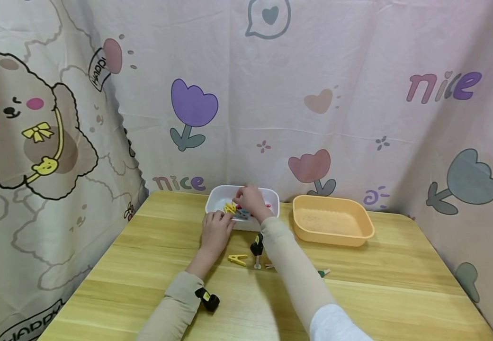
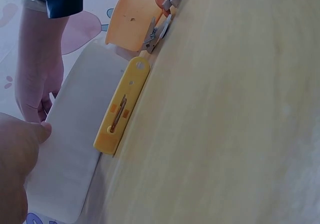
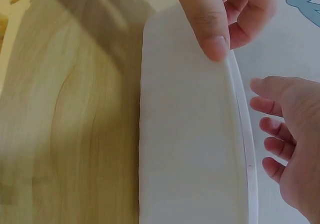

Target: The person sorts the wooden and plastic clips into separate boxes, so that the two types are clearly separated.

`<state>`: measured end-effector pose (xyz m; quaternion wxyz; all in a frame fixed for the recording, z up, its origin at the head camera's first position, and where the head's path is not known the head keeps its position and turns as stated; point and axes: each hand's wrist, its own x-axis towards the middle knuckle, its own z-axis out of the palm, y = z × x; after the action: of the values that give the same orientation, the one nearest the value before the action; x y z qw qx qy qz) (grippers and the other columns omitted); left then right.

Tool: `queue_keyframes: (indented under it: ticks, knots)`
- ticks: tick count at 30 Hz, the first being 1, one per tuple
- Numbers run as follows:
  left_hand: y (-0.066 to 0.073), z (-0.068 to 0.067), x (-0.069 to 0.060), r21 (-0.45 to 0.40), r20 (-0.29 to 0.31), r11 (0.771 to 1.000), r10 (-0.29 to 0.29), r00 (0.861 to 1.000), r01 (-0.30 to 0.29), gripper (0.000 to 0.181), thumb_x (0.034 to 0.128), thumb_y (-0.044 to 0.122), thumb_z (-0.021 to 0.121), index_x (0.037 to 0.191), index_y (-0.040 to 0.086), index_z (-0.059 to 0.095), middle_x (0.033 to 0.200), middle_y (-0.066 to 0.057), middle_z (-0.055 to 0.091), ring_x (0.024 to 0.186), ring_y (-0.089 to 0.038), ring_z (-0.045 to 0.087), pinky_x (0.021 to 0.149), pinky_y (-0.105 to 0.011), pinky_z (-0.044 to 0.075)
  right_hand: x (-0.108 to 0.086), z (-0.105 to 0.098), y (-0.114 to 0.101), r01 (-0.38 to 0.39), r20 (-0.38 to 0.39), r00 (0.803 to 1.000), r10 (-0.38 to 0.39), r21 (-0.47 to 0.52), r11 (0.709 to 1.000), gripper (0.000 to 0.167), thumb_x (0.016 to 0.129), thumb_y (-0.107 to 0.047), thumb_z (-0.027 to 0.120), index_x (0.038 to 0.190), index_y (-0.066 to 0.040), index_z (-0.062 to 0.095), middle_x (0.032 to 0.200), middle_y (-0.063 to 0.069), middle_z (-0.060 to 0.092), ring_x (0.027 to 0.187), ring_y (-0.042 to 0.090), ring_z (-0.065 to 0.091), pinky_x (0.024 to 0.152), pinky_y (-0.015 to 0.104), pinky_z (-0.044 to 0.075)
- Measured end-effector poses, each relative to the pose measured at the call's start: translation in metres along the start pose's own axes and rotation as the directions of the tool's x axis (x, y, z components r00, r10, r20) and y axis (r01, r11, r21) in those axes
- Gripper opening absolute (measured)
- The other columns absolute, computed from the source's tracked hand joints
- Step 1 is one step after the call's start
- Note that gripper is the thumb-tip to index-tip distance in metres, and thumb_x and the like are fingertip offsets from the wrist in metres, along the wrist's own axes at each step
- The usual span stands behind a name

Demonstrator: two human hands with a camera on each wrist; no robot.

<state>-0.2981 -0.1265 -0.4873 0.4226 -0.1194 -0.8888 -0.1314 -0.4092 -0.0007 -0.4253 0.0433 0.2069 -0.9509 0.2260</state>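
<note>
Sleeves point(image 1: 173, 303), left grip point(image 1: 217, 230) pinching white tub point(image 1: 247, 224) rim, right grip point(image 1: 251, 201) above

Both hands point(image 3: 300, 134) are at the rim point(image 3: 246, 149) of the white tub point(image 3: 190, 124).

This is looking like a home corner: a tulip-printed curtain point(image 1: 267, 90) is hanging at twelve o'clock, a bear-printed curtain point(image 1: 41, 137) is draping at nine, a wood-grain table point(image 1: 242, 312) is spreading at six.

Hides part of a green clip point(image 1: 321, 273) behind the right sleeve point(image 1: 293, 267); crops the left hand point(image 2: 16, 156) in left wrist view; leaves pieces point(image 1: 242, 214) in the white tray point(image 1: 246, 225) too small to tell.
</note>
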Motion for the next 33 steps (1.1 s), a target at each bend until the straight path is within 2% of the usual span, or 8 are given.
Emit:
queue_keyframes:
  ticks: [6,11,15,18,22,28,33]
  knots:
    - [0.001,0.0,0.0,0.0,0.032,1.0,-0.017,0.999,0.017,0.02,0.0837,0.027,0.075,0.095,0.012,0.069,0.089,-0.01,0.062,0.083,-0.03,0.053,0.08,-0.045,0.044,-0.004,-0.002,0.004,0.013,-0.033,0.999,-0.012,0.043,0.999,0.017,0.09,-0.027,0.069,0.092,-0.011,0.07,0.116,0.01,0.061,0.104,0.027,0.053,0.095,0.043,0.046]
    - [0.001,-0.001,0.0,0.004,0.042,1.0,-0.018,0.999,0.018,0.019,0.0839,0.027,0.075,0.096,0.012,0.07,0.089,-0.009,0.061,0.083,-0.03,0.053,0.081,-0.045,0.045,-0.009,-0.004,0.01,0.051,-0.058,0.997,-0.052,-0.015,0.999,0.019,0.09,-0.03,0.068,0.092,-0.011,0.069,0.114,0.009,0.062,0.105,0.026,0.054,0.094,0.041,0.046]
    - [0.001,-0.001,0.0,0.009,0.049,1.0,-0.019,0.999,0.018,0.02,0.0843,0.027,0.075,0.096,0.012,0.071,0.089,-0.009,0.062,0.083,-0.03,0.053,0.081,-0.045,0.045,-0.017,-0.011,0.014,0.088,-0.082,0.993,-0.088,-0.006,0.996,0.016,0.09,-0.024,0.069,0.092,-0.008,0.068,0.112,0.012,0.063,0.104,0.028,0.057,0.094,0.043,0.046]
    - [0.002,-0.002,0.0,0.011,0.067,1.0,-0.024,0.997,0.024,0.019,0.0853,0.028,0.074,0.097,0.013,0.07,0.091,-0.009,0.062,0.085,-0.029,0.052,0.082,-0.045,0.044,-0.023,-0.015,0.017,0.116,-0.103,0.988,-0.116,-0.011,0.993,0.015,0.089,-0.022,0.07,0.092,-0.008,0.067,0.111,0.012,0.063,0.104,0.029,0.057,0.094,0.044,0.047]
    - [0.002,-0.003,0.001,0.002,0.079,0.999,-0.032,0.996,0.032,0.02,0.0853,0.028,0.074,0.097,0.013,0.07,0.091,-0.009,0.062,0.086,-0.029,0.053,0.084,-0.044,0.045,-0.028,-0.017,0.021,0.141,-0.131,0.98,-0.149,-0.069,0.988,0.015,0.089,-0.025,0.07,0.093,-0.011,0.067,0.108,0.009,0.063,0.104,0.027,0.056,0.093,0.043,0.047]
    - [0.001,-0.004,0.003,-0.008,0.094,0.999,-0.042,0.995,0.043,0.02,0.086,0.028,0.074,0.099,0.013,0.07,0.092,-0.009,0.062,0.087,-0.029,0.053,0.086,-0.045,0.044,-0.035,-0.02,0.025,0.2,-0.18,0.959,-0.218,-0.109,0.974,0.016,0.088,-0.027,0.071,0.094,-0.012,0.067,0.102,0.008,0.063,0.099,0.025,0.055,0.087,0.041,0.047]
    - [0.001,-0.002,0.001,-0.018,0.11,0.998,-0.052,0.993,0.054,0.021,0.086,0.027,0.074,0.1,0.012,0.071,0.093,-0.01,0.062,0.088,-0.029,0.053,0.086,-0.045,0.044,-0.044,-0.023,0.026,0.236,-0.175,0.951,-0.254,-0.116,0.965,0.019,0.088,-0.027,0.071,0.096,-0.01,0.069,0.103,0.009,0.06,0.1,0.026,0.053,0.087,0.041,0.046]
